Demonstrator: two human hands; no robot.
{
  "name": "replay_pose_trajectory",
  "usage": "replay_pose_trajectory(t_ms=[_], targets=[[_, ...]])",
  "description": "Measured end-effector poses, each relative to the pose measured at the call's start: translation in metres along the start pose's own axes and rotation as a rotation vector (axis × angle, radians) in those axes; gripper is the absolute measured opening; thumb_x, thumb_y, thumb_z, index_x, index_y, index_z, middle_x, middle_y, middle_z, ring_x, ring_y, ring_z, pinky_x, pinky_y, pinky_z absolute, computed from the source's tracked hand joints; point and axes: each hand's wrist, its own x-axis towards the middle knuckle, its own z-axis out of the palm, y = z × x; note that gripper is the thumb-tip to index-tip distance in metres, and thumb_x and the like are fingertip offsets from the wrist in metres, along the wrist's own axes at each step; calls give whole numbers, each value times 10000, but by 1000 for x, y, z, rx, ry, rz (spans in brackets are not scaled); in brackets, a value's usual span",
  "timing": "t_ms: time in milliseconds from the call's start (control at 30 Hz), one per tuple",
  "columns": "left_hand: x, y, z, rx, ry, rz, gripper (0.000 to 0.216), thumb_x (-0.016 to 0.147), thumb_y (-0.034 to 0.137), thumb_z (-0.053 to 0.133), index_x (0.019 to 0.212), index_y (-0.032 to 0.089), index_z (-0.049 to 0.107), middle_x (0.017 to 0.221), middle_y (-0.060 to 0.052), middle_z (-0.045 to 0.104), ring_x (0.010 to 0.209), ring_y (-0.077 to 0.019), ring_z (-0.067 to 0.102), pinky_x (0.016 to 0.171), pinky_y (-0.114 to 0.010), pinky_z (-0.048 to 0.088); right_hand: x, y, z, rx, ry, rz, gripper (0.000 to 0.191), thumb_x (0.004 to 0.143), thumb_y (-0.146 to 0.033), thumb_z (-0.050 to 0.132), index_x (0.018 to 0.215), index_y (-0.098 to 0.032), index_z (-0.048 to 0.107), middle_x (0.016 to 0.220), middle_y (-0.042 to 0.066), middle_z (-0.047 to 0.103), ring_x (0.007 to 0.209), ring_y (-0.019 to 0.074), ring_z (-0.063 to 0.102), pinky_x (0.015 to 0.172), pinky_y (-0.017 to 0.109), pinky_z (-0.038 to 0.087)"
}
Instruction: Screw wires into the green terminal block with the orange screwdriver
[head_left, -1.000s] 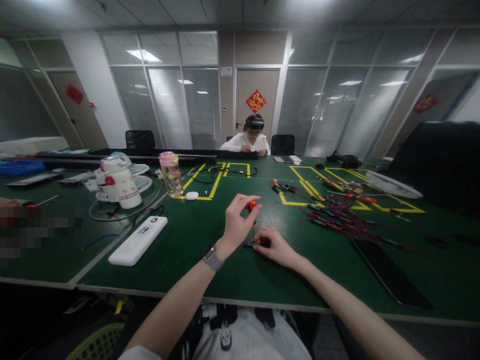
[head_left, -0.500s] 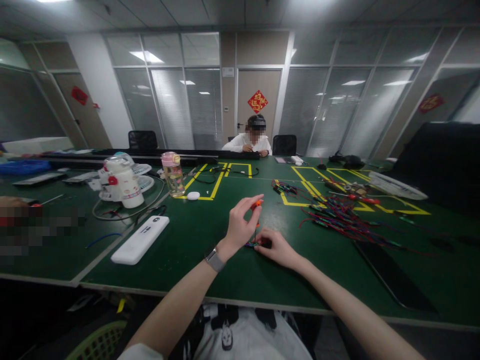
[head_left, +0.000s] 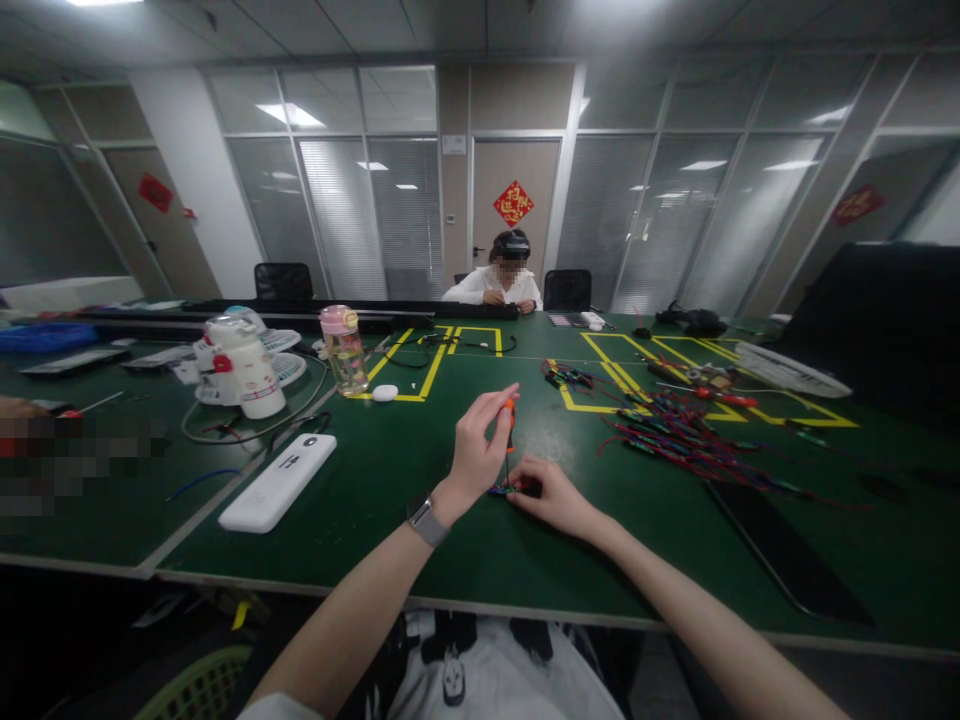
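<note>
My left hand [head_left: 480,440] is closed around the orange and black handle of a screwdriver [head_left: 511,432], which stands upright with its thin shaft pointing down. The tip meets a small green piece with wires [head_left: 498,490] on the table. Low on the right of that piece, my right hand [head_left: 551,492] pinches it between thumb and fingers. Much of the small piece is hidden by the fingers, so its details cannot be made out.
A heap of red and black wires with green parts [head_left: 682,435] lies to the right, by a black phone [head_left: 784,550]. Leftward are a white power bank [head_left: 281,483], a pink-lidded bottle [head_left: 343,350] and a white jug [head_left: 251,370]. A person [head_left: 501,280] sits opposite.
The fingers of my left hand have shifted on the screwdriver handle, showing more of its black part. My right hand has stayed in place on the small wired piece.
</note>
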Motion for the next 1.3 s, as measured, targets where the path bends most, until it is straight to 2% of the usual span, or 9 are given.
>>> replay_pose_trajectory(t_ms=[167,267,467,667,800,1033,1300], targets=[[0,-4,1,78,70,18,213,904,215,578,1101,213,658,913,-30,613,838,-150,595,778,-284,490,0,1,1,-16,18,-10,110,720,-83,655,796,-161,668,764,4,567,691,145,543,649,263,442],[-1,-4,2,117,112,10,160,873,243,633,1024,217,681,869,-14,545,816,-146,567,762,-275,479,1,1,2,-14,26,-9,120,714,-79,658,797,-165,672,757,0,567,683,143,538,641,260,438],[-2,-3,1,83,49,-26,293,975,224,433,1199,229,621,1015,-55,555,924,-161,575,811,-282,483,0,1,1,-16,20,-20,112,720,-81,656,795,-163,669,764,4,564,688,145,538,641,259,437],[-1,-4,2,52,9,-50,315,986,196,391,1240,211,575,1111,-70,584,1031,-175,576,909,-309,467,0,0,0,-15,20,-23,112,728,-88,660,813,-160,672,772,7,570,698,148,546,656,266,439],[-1,-3,2,70,21,-47,304,980,172,400,1220,207,583,1078,-66,581,1003,-169,575,882,-293,468,0,-1,0,-10,13,-18,118,725,-84,659,813,-162,675,788,11,578,711,152,555,668,271,448],[-1,-7,2,146,67,-13,227,922,241,563,1134,241,644,937,-27,497,858,-150,548,787,-271,477,0,0,1,-6,15,-8,113,726,-78,656,810,-152,674,778,12,570,707,151,551,666,269,442],[0,-7,3,105,68,-49,328,953,191,481,1275,215,538,980,-42,568,868,-150,557,802,-276,468,0,1,0,-6,4,-15,106,725,-80,660,807,-146,672,784,19,571,718,158,552,675,275,442]])
